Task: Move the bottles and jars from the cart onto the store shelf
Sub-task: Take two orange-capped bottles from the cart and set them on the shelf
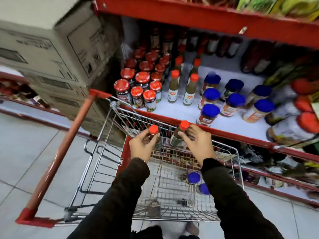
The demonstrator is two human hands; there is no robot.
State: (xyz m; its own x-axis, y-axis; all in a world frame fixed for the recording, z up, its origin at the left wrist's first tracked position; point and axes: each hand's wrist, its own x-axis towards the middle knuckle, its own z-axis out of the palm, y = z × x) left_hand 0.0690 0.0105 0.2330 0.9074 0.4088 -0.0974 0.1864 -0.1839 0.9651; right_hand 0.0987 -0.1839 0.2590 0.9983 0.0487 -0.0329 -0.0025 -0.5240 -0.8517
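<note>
two blue-capped jars (pixel 194 178) lying in wire cart (pixel 240 163) basket, left hand (pixel 143 145) gripping orange-capped bottle (pixel 154 135), right hand (pixel 196 142) gripping second orange-capped bottle (pixel 179 135), both held over cart's far rim, white store shelf (pixel 233 126) beyond, red-lid jars (pixel 138 87) left, blue-lid jars (pixel 231 99) right

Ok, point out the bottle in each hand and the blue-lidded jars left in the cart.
Left-hand bottle (pixel 153 129), head view, on its red cap.
Right-hand bottle (pixel 184 125), head view, on its red cap.
Blue-lidded jars (pixel 194 177), head view, on the nearer jar's lid.
</note>
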